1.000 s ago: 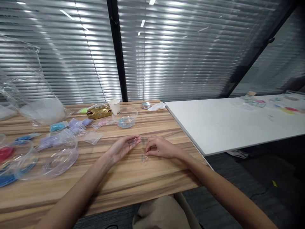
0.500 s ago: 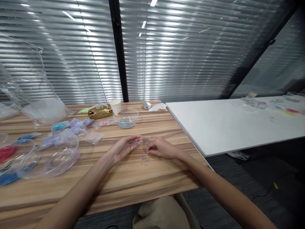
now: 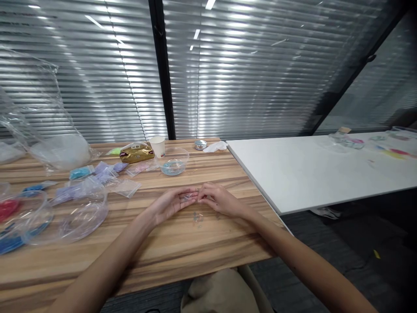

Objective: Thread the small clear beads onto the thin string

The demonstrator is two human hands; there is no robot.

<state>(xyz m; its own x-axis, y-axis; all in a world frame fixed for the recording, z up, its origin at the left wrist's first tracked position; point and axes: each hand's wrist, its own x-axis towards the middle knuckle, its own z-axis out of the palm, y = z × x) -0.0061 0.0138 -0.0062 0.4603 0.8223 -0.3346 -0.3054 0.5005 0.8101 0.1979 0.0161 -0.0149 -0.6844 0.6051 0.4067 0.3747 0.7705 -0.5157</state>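
Clear, tiny pieces are the work in hand: the left hand lies palm up just above the wooden tabletop, and the right hand has its fingertips bunched against the left fingertips, pinching something small and see-through between them. What that piece is I cannot tell; it is too small and glassy to make out. A few more clear bits lie on the wood at 6 o'clock from where the hands meet, just beside the right thumb. By my reading the step is a fine joining or passing of one small piece from one hand to the other, and the next move would call for a steady, close pinch with both sets of fingertips kept together so that nothing drops to the wood. Compared with half a second ago, the right hand has slid toward 9 o'clock and closed the gap: then the two hands were apart, now they touch. The left hand lies much as it did. Farther off at 12 o'clock sit a clear bowl with blue in it and a paper cup, both unmoved; at 9 o'clock lie small bags and a large clear dish.
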